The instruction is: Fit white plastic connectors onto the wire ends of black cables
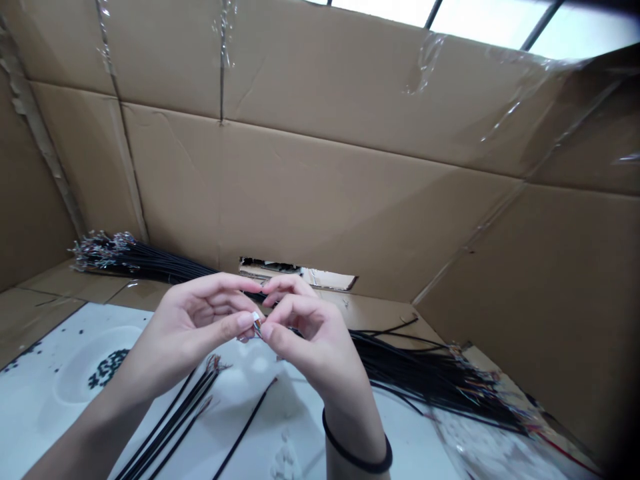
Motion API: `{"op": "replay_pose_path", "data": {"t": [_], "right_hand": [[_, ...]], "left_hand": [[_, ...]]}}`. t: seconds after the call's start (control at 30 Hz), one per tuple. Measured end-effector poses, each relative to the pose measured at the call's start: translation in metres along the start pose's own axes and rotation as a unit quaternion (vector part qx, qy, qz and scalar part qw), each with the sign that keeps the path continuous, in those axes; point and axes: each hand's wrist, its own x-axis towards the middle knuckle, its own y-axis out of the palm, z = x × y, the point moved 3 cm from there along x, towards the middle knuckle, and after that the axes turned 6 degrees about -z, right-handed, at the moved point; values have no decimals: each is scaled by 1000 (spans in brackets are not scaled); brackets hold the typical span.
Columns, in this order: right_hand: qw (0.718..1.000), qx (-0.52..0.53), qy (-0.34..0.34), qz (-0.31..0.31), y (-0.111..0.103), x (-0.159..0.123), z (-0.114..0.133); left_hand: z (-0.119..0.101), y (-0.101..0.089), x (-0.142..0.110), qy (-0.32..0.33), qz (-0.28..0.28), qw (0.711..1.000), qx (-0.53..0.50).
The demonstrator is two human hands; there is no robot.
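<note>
In front of me, above the white work surface, my left hand (195, 327) pinches a small white connector (256, 317) between thumb and fingers. Short coloured wires (258, 327) come out below the connector, and the thumb and forefinger of my right hand (310, 327) are closed on them. The fingertips of both hands almost meet, so much of the connector is hidden. Under my hands lies a single black cable (245, 427). Left of it are several black cables (175, 423) with bare coloured wire ends.
A shallow white dish (75, 367) at the left holds small dark pieces, with more scattered around. A black cable bundle (150, 260) lies at the back left, another cable bundle (415, 367) at the right. Cardboard walls (320, 193) enclose the space, and a clear plastic bag (480, 447) sits at the lower right.
</note>
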Motion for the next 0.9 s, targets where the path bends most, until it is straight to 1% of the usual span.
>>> {"op": "replay_pose_path", "data": {"t": [0.13,0.3,0.5,0.7,0.9], "right_hand": [[1000,13,8,0,0,2,-2],[999,29,43,10,0,3,-4],[997,28,73,15,-1,2,-3],[996,18,81,21,0,2,-3],[997,13,74,21,-1,3,-3]], "left_hand": [[3,-1,1,-9,14,1000,-7],[6,-3,1,-25,26,999,-7],[7,1,1,-34,16,999,-15],[7,0,1,-30,16,999,-22],[7,1,2,-18,16,999,-30]]}}
